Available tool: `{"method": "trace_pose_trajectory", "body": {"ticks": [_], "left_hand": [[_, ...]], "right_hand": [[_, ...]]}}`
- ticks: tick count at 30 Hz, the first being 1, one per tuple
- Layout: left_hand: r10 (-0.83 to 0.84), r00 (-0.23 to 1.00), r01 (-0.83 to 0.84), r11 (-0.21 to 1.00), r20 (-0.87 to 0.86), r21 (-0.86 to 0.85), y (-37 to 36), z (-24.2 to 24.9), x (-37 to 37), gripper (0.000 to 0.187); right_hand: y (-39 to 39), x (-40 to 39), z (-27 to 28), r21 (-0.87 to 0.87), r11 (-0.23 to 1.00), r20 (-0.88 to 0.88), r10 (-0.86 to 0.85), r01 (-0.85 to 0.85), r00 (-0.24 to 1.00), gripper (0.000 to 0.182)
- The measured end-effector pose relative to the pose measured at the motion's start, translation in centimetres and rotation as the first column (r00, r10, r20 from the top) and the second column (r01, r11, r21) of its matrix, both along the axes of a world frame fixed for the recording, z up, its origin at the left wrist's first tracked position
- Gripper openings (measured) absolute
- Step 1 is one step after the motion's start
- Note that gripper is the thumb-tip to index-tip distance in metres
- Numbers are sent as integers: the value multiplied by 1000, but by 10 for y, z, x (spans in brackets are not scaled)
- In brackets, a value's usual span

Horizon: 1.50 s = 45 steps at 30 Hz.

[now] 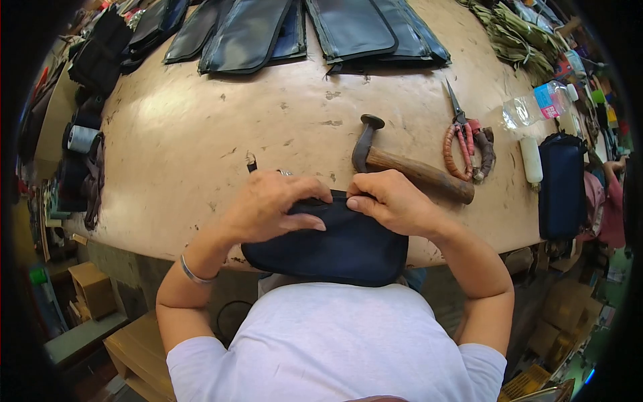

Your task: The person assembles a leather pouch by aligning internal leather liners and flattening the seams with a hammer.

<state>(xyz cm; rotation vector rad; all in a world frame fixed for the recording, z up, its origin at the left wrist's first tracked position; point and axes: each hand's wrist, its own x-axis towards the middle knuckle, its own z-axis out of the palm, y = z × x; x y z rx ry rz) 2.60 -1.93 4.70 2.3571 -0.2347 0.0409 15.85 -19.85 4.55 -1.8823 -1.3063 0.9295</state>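
A dark navy fabric pouch lies at the table's near edge, its lower part overhanging toward my body. My right hand pinches its top edge between thumb and fingers, right of the middle. On the upper left part of the pouch rests my left hand, thumb and fingers apart, with the fingertips at the top edge. Beyond my left hand a small dark tab with a metal end sticks out. A hammer with a wooden handle lies just beyond my right hand.
Scissors with wrapped handles lie right of the hammer. Farther right are a plastic bottle, a white cylinder and a dark blue pouch. Flat dark pieces line the far edge. Thread spools stand at the left.
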Motion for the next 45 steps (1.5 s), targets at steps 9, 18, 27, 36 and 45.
{"method": "trace_pose_trajectory", "body": {"ticks": [9, 18, 27, 36, 45], "left_hand": [[68, 994, -92, 952, -91, -292, 10, -11, -6, 20], [118, 981, -83, 973, 156, -217, 1, -17, -13, 13], [143, 975, -112, 977, 169, -183, -2, -18, -14, 13], [175, 972, -134, 962, 158, -236, -4, -24, -14, 15], [189, 969, -160, 970, 157, -181, -10, -18, -15, 16]], "right_hand": [[-2, 2, 1, 6, 1000, -87, -15, 15, 996, 16], [-3, 3, -2, 69, 998, -49, 8, -4, 999, 13], [6, -8, -1, 138, 990, 19, -41, 38, 999, 14], [13, -12, -4, 96, 995, 17, -12, 10, 1000, 14], [22, -12, 8, -52, 998, -159, -45, 37, 986, 15]]}}
